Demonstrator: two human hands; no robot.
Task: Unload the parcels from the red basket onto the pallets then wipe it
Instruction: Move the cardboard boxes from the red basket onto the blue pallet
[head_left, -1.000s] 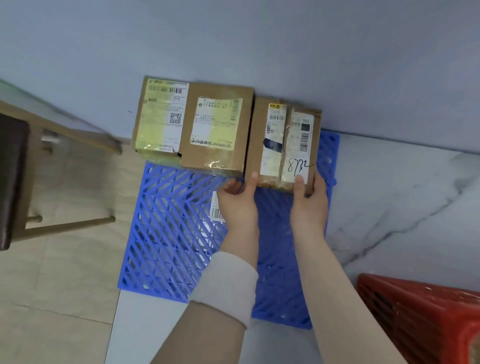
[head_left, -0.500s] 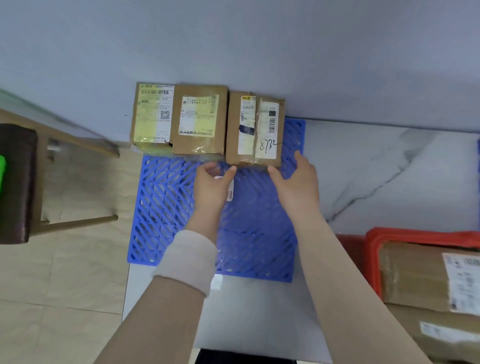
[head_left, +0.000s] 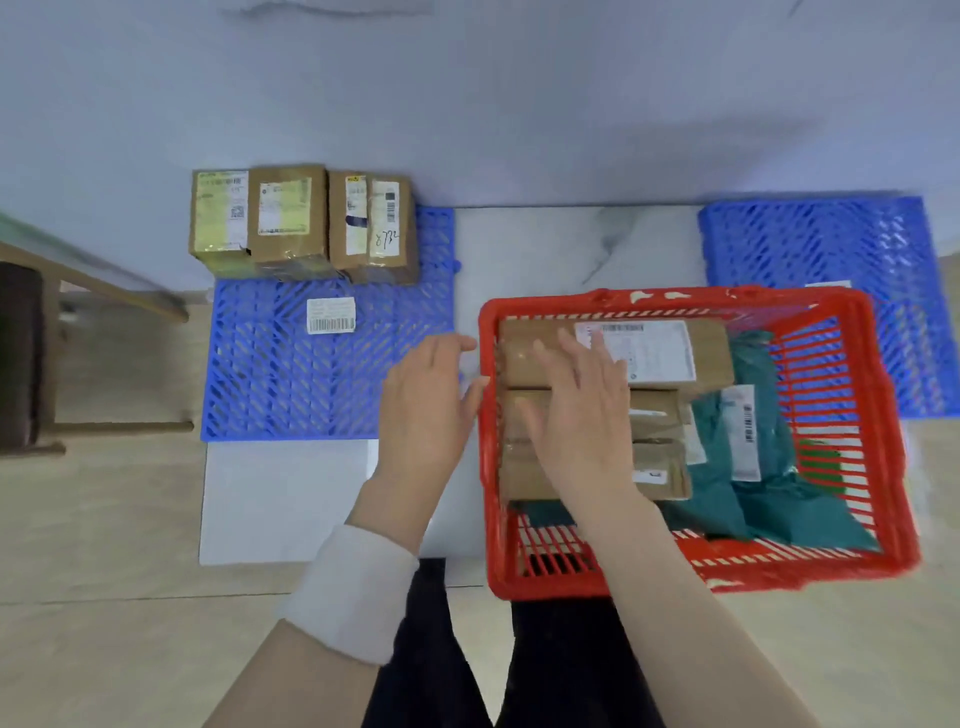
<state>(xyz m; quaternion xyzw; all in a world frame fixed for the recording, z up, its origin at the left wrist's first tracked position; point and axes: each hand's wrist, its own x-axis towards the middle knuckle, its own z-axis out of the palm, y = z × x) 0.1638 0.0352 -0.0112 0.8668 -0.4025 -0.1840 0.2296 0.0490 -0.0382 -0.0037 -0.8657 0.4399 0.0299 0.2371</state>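
the right hand (head_left: 582, 410) spreads open-fingered over the brown cardboard parcels (head_left: 675, 358) in the red basket (head_left: 878, 426), gripping nothing; the left hand (head_left: 423, 410) hovers open just outside its left rim; four boxes (head_left: 304, 221) sit on the left blue pallet (head_left: 291, 384) by the wall; teal bags (head_left: 769, 467) lie in the basket's right side

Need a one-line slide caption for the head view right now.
Both hands, left and right, reach for boxes in the red basket.

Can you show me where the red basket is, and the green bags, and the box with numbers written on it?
Red basket (head_left: 691, 300): head view, far rim.
Green bags (head_left: 779, 499): head view, front bag.
Numbered box (head_left: 387, 241): head view, handwritten label.
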